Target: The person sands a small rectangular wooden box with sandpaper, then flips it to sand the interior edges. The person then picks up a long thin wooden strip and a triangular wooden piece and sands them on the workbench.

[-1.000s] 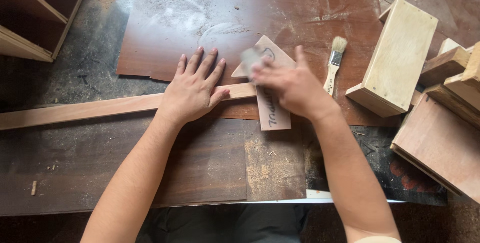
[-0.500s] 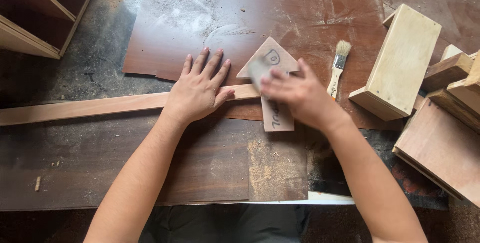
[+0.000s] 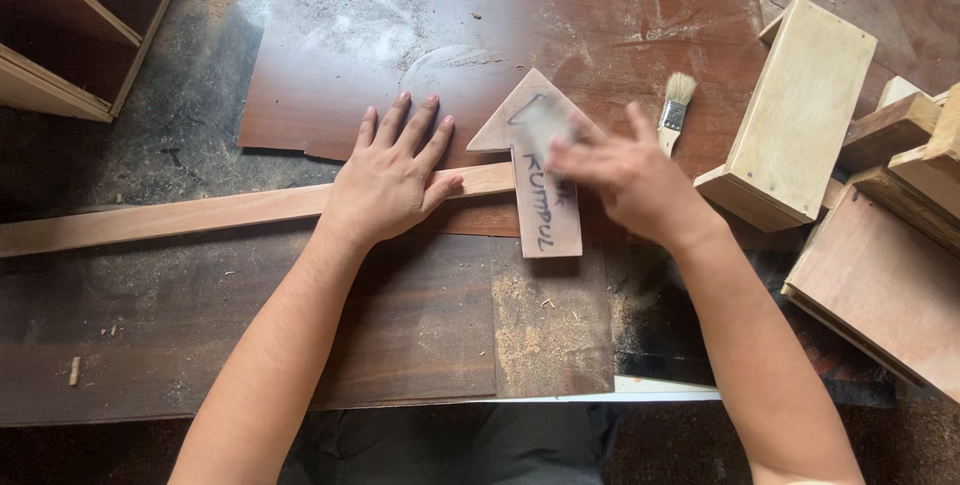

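- The left hand (image 3: 388, 177) is lying flat with fingers spread wide, pressing on a long wooden strip (image 3: 180, 217) that is running toward the left edge of the workbench (image 3: 150, 325).
- The right hand (image 3: 625, 177) is blurred, fingers curled down on a small grey sanding pad (image 3: 540, 125); how tight the grip is I cannot tell.
- The pad is resting on the head of a wooden arrow (image 3: 540, 185), which is lying across the strip near the middle of the workbench.
- A small paintbrush (image 3: 675, 110) is lying just right of the hand, beside a pale wooden box (image 3: 800, 110).
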